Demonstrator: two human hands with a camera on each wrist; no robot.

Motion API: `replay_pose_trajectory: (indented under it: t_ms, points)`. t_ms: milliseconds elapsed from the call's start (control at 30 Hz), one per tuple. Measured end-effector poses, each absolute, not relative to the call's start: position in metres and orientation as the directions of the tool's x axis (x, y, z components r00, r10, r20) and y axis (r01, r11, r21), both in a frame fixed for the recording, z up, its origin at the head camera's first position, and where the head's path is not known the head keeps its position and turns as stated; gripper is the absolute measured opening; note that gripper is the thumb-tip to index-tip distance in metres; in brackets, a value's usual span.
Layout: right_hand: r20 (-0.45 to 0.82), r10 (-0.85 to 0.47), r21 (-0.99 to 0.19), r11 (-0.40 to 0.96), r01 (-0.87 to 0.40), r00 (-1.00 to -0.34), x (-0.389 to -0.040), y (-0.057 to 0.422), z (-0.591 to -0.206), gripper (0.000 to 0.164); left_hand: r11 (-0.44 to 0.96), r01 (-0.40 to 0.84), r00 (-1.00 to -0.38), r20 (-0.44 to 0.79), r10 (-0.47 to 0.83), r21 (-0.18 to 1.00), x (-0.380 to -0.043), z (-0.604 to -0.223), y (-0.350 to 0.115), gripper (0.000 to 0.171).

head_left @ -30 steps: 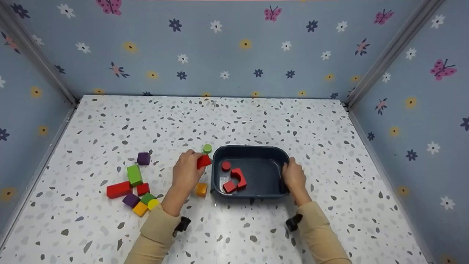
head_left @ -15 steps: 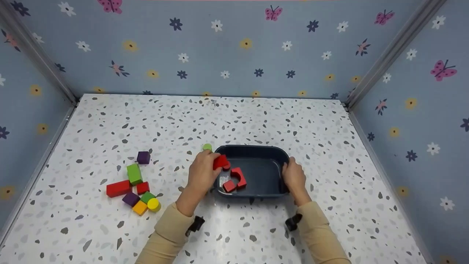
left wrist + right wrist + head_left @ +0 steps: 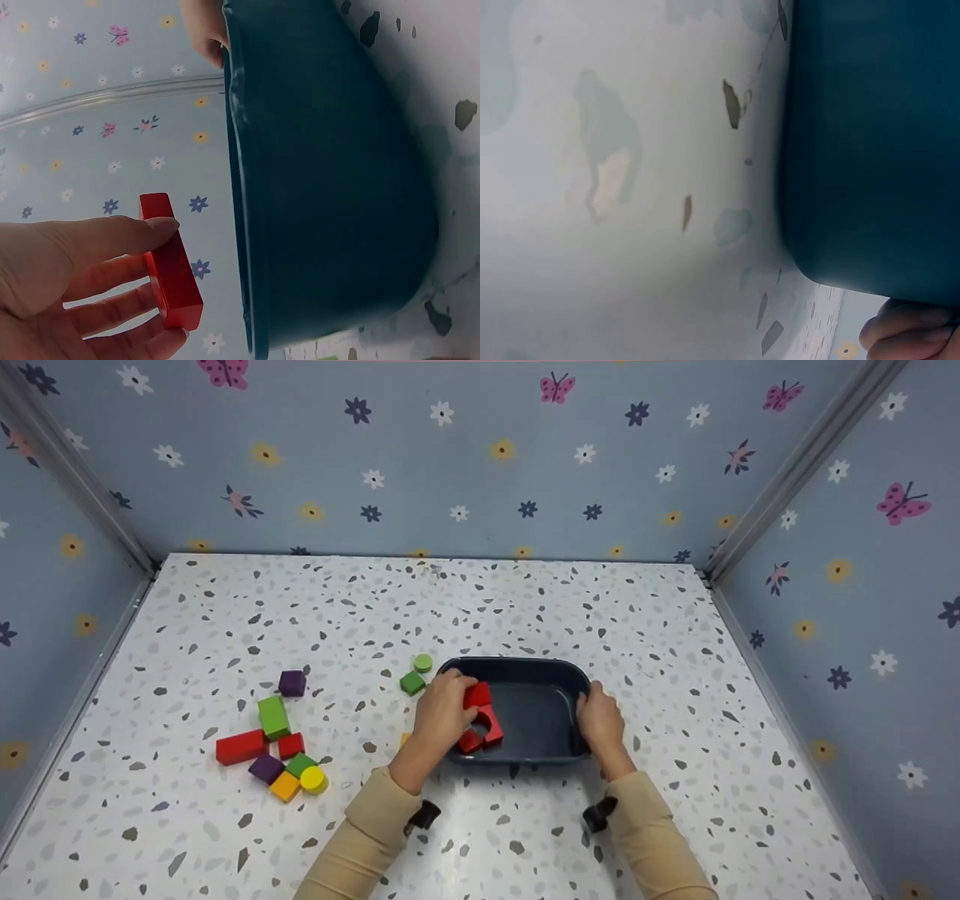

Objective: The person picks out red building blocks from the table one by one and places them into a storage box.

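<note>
Left hand [image 3: 439,716] over the left end of the dark blue tub [image 3: 536,724], thumb and fingers pinching a red block [image 3: 177,281], and it's the left wrist view that gives us its line: the long axis runs steeply there, top end leaning left, bottom end kicking right, almost parallel to the tub's rim and apart from it on the open side! From the head, the hand covers part of that block, so its full length is hard to read. Over at the far right, the right hand [image 3: 602,724] has its fingers clasped on the rim, the tub lying with its long axis left to right. Inside, a red arch [image 3: 494,729] turns its hollow leftward, a small red piece [image 3: 469,742] by its lower end. Out on the table [image 3: 600,607], well left, a long red bar [image 3: 241,747] stretches nearly sideways, while a light green block [image 3: 274,717] points away from the person.
</note>
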State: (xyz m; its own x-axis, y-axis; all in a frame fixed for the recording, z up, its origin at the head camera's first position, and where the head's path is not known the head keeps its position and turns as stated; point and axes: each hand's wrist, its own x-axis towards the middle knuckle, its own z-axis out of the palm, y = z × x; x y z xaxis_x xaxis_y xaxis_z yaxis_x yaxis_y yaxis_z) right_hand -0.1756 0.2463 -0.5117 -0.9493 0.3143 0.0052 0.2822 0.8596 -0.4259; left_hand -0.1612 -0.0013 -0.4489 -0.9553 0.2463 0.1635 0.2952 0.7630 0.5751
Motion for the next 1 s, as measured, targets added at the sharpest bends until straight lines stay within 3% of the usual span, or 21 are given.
replay_pose_trajectory:
  t_ms: [1000]
  points:
    - [0.028, 0.308, -0.421, 0.867, 0.268, -0.951, -0.176, 0.246, -0.513, 0.02, 0.83, 0.277, -0.959, 0.083, 0.271, 0.485, -0.193, -0.473, 0.045, 0.027]
